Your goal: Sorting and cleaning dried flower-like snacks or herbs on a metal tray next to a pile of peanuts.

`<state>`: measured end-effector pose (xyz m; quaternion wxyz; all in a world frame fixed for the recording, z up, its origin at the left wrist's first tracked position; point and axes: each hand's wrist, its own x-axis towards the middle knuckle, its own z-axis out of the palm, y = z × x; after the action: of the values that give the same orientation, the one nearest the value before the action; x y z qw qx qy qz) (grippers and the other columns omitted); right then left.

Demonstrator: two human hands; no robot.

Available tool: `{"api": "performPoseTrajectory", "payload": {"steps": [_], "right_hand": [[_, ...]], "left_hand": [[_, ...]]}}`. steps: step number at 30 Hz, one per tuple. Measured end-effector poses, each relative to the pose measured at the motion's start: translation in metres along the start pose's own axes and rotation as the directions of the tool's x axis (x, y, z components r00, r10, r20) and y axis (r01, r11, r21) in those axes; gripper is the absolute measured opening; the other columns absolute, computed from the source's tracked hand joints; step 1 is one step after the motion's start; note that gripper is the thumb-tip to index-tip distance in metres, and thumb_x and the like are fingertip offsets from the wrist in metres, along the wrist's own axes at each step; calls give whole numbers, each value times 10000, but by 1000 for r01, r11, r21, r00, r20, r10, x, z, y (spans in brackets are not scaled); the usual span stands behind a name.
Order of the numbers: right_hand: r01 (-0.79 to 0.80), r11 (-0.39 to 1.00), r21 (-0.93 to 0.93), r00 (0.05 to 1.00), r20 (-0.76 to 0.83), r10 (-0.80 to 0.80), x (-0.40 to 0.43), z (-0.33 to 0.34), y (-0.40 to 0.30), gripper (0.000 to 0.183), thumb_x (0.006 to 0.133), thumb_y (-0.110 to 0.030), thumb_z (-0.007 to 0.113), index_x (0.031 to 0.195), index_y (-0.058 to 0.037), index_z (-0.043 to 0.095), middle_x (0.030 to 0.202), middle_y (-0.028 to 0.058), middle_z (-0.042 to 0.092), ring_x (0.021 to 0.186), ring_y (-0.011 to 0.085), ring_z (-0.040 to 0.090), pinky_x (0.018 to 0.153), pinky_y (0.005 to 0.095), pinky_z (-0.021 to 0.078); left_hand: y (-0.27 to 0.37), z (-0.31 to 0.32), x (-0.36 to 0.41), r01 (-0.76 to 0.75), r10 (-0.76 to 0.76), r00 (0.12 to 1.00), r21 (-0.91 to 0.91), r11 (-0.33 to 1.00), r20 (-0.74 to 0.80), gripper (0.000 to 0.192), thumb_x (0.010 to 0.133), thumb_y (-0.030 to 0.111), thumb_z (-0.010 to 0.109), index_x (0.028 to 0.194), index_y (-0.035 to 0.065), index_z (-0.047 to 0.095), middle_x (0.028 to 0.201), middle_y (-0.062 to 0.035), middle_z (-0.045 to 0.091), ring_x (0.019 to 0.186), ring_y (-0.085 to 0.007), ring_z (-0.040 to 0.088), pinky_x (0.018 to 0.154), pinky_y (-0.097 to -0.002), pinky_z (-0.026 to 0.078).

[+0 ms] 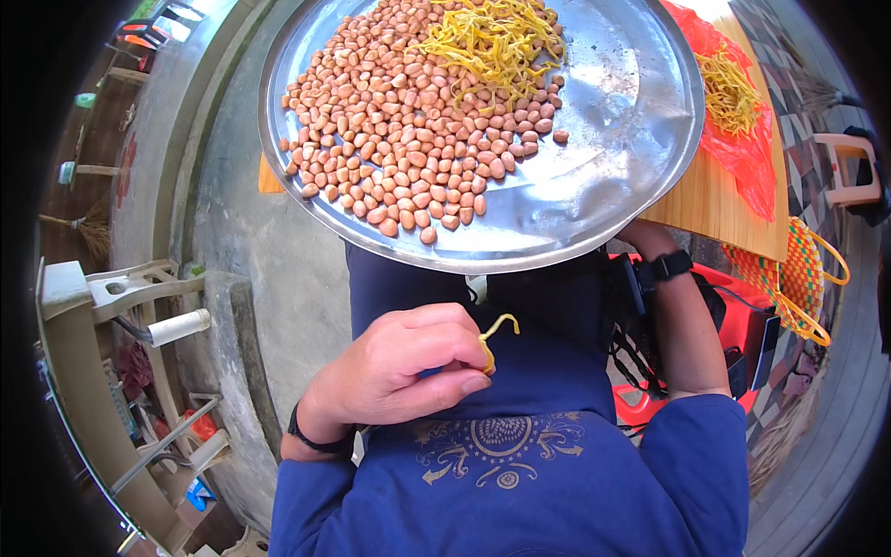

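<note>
Between its thumb and fingertips, my left hand (411, 362) pinches a thin yellow dried strip (502, 322) in front of my lap. My right hand is mostly hidden under the round metal tray's right side; only the wrist area (644, 240) shows, so its fingers cannot be seen. On the tray (592, 209) lies a spread of shelled peanuts (390, 132) with reddish skins. A heap of yellow dried strips (494, 49) rests on the peanuts near the far edge. More such strips (729, 92) lie on a red plastic bag (738, 163) to the right.
A wooden table (717, 216) supports the bag. Below it on the right are a red plastic stool (741, 278), cables and a woven plastic basket (804, 278). A low concrete ledge (240, 376) and a metal-and-plastic frame (104, 376) stand on the left.
</note>
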<state>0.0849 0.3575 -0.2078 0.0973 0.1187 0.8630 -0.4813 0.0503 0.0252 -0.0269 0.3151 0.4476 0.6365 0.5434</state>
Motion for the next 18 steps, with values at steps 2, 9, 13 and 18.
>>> {"api": "performPoseTrajectory", "payload": {"steps": [2, 9, 13, 18], "right_hand": [[144, 971, -192, 988, -25, -151, -14, -8, -22, 330, 813, -182, 559, 1091, -5, 561, 808, 184, 598, 732, 280, 605, 703, 364, 485], [231, 804, -547, 971, 182, -155, -78, -20, -117, 333, 794, -186, 587, 1063, 8, 558, 855, 210, 591, 831, 344, 587, 789, 420, 466], [372, 816, -443, 895, 406, -188, -102, -26, -141, 334, 781, -166, 617, 1055, 15, 556, 955, 197, 589, 905, 352, 562, 780, 421, 453], [557, 809, 185, 773, 241, -587, -106, -19, -176, 277, 791, -180, 661, 991, -5, 582, 795, 136, 613, 675, 288, 602, 592, 349, 487]], "left_hand": [[4, -1, 1, -4, 2, 999, -40, 999, -39, 65, 779, 2, 621, 830, 12, 582, 763, -86, 583, 682, -223, 574, 606, -296, 457], [3, 9, -4, 158, -187, 967, -167, 973, -175, 90, 890, 88, 517, 877, 1, 494, 828, -148, 582, 650, -117, 561, 546, -195, 456], [0, 11, 6, 105, -129, 973, -130, 986, -193, 111, 900, 113, 520, 876, 8, 494, 814, -136, 585, 652, -121, 565, 522, -202, 459], [6, 17, 10, 148, -172, 960, -124, 981, -219, 63, 847, 79, 595, 862, 24, 567, 779, -71, 604, 694, -200, 600, 627, -279, 469]]}}
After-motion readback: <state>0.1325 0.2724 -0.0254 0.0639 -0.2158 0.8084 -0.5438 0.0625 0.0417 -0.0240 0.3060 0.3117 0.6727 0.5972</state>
